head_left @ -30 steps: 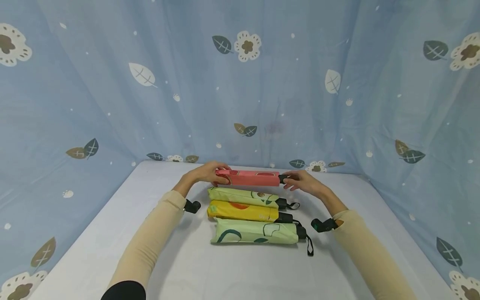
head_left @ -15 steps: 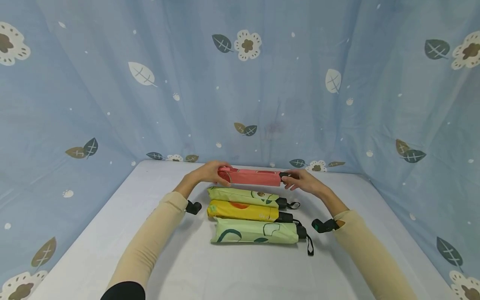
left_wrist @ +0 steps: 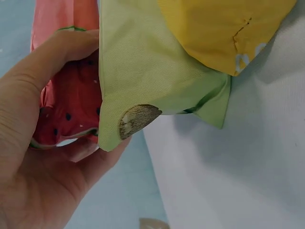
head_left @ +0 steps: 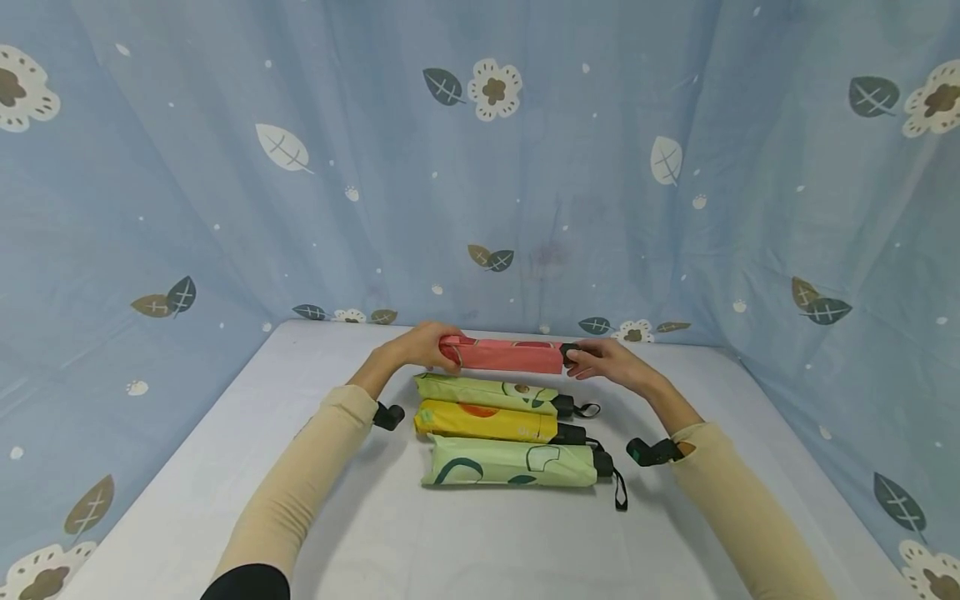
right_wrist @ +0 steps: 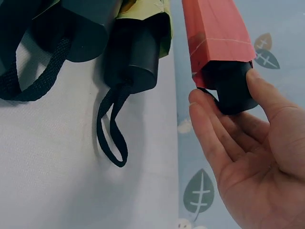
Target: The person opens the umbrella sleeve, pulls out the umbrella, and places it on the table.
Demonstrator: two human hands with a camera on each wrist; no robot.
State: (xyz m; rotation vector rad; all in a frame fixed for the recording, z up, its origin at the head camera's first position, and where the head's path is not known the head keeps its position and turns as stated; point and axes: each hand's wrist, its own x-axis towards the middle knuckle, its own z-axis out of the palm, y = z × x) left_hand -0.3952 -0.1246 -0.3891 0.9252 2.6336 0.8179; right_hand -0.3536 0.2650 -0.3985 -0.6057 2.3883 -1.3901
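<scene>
Left grip (head_left: 423,344) and right grip (head_left: 607,362) clamped on pinkish-red folded umbrella (head_left: 510,357): watermelon print (left_wrist: 71,95), black handle (right_wrist: 232,90).

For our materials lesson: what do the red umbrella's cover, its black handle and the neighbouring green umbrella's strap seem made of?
Red cover: thin synthetic cloth, probably polyester, with a faint sheen; it folds and creases.
Black handle: likely hard plastic, smooth and dull, judging by its crisp edges.
Strap: apparently woven webbing, matte, perhaps nylon; it bends in a flat, loose loop.
</scene>
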